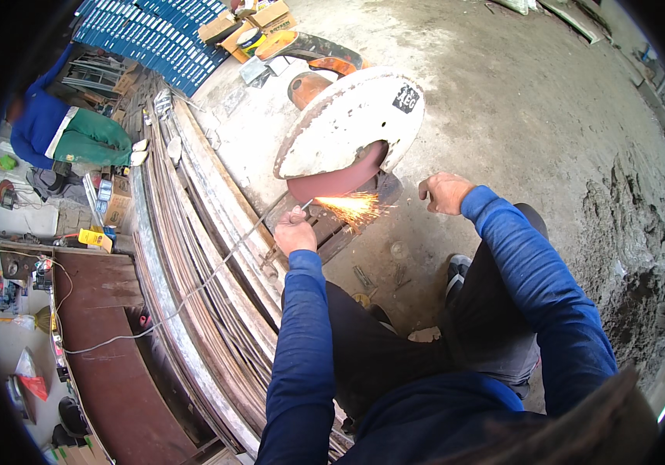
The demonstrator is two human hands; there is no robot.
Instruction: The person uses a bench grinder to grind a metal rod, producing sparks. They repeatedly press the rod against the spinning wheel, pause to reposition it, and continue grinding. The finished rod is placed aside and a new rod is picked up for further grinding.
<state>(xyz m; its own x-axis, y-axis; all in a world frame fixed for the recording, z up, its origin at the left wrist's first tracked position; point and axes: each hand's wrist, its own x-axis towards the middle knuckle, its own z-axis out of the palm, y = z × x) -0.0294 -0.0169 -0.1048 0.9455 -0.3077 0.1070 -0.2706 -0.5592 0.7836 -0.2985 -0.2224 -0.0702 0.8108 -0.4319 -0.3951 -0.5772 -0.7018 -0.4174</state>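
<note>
A cut-off saw with a rust-flecked white guard (pixel 340 128) stands on the floor before me. Its reddish abrasive disc (pixel 336 183) shows below the guard. My left hand (pixel 294 231) is closed on a thin metal rod (pixel 307 204), whose tip meets the disc's lower edge. Orange sparks (pixel 353 208) spray rightward from that contact. To the right of the sparks, my right hand (pixel 447 193) hangs in the air holding nothing, its fingers bent and a little apart. Beneath the disc is the saw's dark metal base (pixel 340 240).
Long metal bars (pixel 193 256) lie along my left, crossed by a grey cable (pixel 181 306). Farther left is a brown metal bench (pixel 100 364). At far left bends a person in a blue top and green trousers (pixel 96 138). Cardboard boxes (pixel 270 17) and blue stacked profiles (pixel 150 35) stand behind.
</note>
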